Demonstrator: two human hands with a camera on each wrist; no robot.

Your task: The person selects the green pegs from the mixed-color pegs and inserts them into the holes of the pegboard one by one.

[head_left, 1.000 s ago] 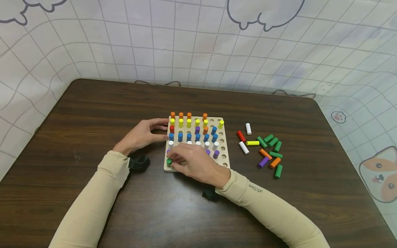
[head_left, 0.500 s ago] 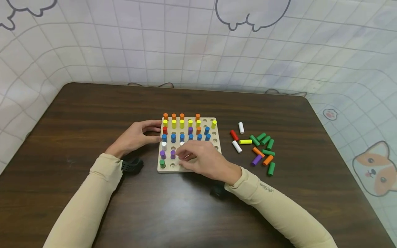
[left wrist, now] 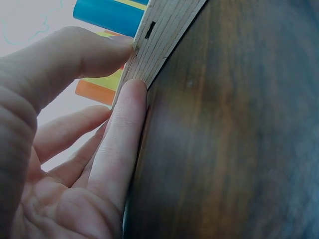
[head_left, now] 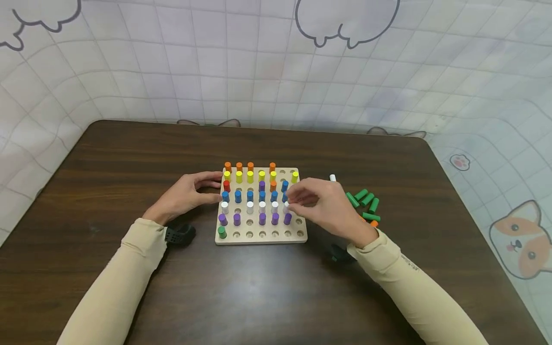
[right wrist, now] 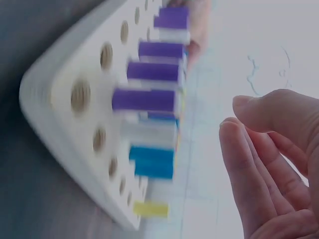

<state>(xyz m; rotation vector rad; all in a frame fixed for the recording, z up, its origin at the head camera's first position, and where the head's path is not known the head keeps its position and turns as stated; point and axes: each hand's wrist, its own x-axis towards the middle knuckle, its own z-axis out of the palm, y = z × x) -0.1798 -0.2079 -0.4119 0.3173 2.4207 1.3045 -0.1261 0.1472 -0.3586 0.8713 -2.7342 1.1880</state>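
A light wooden pegboard [head_left: 254,242] holds upright pegs in rows: orange, yellow [head_left: 238,177], blue [head_left: 238,196], white [head_left: 250,207] and purple [head_left: 237,219]. One green peg [head_left: 222,232] stands in the front left corner and a red peg [head_left: 226,186] further back. My left hand [head_left: 183,194] rests at the board's left side, thumb and fingertips touching its edge [left wrist: 164,40] in the left wrist view. Over the board's right side hovers my right hand [head_left: 329,206]. Its thumb and forefinger are close together with nothing between them in the right wrist view.
Loose green pegs [head_left: 366,199] lie on the dark wooden table [head_left: 241,297] right of the board, beside a white peg [head_left: 332,178] and an orange one [head_left: 374,224]. My right hand hides other loose pegs. A patterned sheet [head_left: 267,72] hangs behind the table.
My right hand has left the green peg at the front left corner and moved right across the board, uncovering the white and purple rows. My left hand stays at the board's edge.
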